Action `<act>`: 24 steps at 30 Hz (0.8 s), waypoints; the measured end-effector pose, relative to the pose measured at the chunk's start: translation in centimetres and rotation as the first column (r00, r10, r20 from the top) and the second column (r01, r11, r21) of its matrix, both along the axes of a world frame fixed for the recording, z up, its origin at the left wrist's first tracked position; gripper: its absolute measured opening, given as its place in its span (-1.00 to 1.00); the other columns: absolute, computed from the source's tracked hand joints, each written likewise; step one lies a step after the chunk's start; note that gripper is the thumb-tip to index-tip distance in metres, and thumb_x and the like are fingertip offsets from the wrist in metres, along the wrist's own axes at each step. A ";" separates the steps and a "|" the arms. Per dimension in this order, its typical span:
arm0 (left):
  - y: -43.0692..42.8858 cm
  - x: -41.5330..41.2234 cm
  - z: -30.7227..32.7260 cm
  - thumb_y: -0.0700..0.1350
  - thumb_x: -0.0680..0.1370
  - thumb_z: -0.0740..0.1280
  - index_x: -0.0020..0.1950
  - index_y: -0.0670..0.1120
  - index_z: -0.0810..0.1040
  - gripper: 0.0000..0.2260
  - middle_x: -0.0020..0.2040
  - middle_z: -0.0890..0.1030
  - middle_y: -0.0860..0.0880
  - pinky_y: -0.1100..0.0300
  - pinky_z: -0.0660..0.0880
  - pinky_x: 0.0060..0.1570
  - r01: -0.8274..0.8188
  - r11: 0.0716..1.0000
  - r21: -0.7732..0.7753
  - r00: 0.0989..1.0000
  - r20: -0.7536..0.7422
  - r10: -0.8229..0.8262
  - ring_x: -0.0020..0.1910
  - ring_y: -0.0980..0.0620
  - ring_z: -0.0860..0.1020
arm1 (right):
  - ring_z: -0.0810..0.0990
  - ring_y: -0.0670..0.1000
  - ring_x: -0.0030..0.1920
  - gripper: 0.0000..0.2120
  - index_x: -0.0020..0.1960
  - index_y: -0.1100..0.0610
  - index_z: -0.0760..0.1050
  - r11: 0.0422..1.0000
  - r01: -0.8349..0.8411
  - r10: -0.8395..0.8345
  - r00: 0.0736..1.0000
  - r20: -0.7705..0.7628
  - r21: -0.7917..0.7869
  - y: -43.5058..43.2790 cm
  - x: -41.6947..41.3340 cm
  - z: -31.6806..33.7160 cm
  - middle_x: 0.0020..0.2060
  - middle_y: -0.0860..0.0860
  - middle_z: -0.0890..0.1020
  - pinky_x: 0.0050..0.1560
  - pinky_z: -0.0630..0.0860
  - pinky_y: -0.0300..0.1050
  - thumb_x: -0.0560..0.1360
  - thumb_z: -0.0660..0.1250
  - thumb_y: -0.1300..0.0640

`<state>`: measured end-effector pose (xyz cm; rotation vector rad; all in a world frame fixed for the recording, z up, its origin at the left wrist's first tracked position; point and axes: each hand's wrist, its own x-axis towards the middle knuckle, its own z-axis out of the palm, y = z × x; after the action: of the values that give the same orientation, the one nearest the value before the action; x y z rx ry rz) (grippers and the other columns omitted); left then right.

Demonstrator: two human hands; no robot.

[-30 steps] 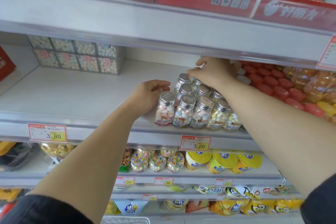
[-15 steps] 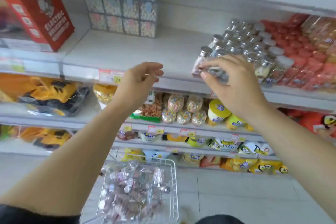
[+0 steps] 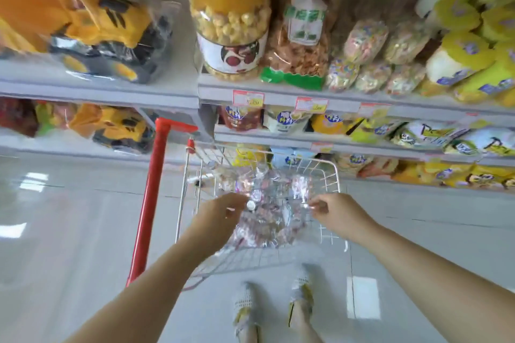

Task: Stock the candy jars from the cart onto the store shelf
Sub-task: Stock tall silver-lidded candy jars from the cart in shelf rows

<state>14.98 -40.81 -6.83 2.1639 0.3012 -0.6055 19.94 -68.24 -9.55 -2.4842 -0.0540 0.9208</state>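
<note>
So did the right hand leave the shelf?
Yes. The right hand came down from the jar shelf, out of view now, to the cart, over its candy jars.

The cart (image 3: pixel 256 259) is showing thin white-coated metal wire, its upright post (image 3: pixel 152 189) gleaming glossy red. The candy jars (image 3: pixel 267 211) heaped inside are glinting as clear plastic with shiny silvery caps. The floor (image 3: pixel 69 217) is shining smooth, mirroring lights; the shelf edge (image 3: pixel 111 92) is looking matt grey.
</note>
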 end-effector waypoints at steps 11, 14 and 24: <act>-1.3 -0.9 -19.1 -0.10 0.60 0.27 0.50 0.00 0.25 -0.53 0.36 0.40 -0.17 -0.04 0.51 0.21 0.195 0.954 0.229 0.922 -0.375 -0.098 0.21 -0.14 0.52 | 0.54 -0.01 -0.12 -0.34 0.46 0.13 0.23 0.872 0.483 -0.490 0.851 -0.192 -0.082 0.3 0.6 -17.9 0.27 0.08 0.51 -0.35 0.38 -0.23 0.50 0.43 -0.08; -2.2 -0.2 -21.7 -0.04 0.60 0.27 0.45 -0.01 0.33 -0.59 0.34 0.40 -0.14 0.01 0.54 0.12 0.166 0.953 0.253 0.911 -0.408 -0.051 0.12 -0.13 0.56 | 0.55 0.04 -0.04 -0.36 0.45 0.17 0.23 0.799 0.594 -0.601 0.780 -0.177 -0.093 0.2 1.6 -20.8 0.24 0.09 0.52 -0.34 0.38 -0.23 0.52 0.40 -0.05; -2.5 0.6 -22.8 -0.07 0.58 0.34 0.05 -0.05 0.50 -0.91 -0.20 0.49 0.04 0.19 0.36 -0.25 0.048 0.946 0.321 0.926 -0.370 0.079 -0.23 0.04 0.48 | 0.59 -0.02 -0.26 -0.52 0.26 0.14 0.40 0.686 0.726 -0.720 0.667 -0.191 -0.052 0.2 2.9 -21.2 0.02 0.08 0.62 -0.36 0.43 -0.17 0.45 0.42 -0.07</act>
<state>15.62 -43.32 -29.67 2.3416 0.6668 -1.0294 22.80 -68.02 -30.71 -2.0557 0.9266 0.7708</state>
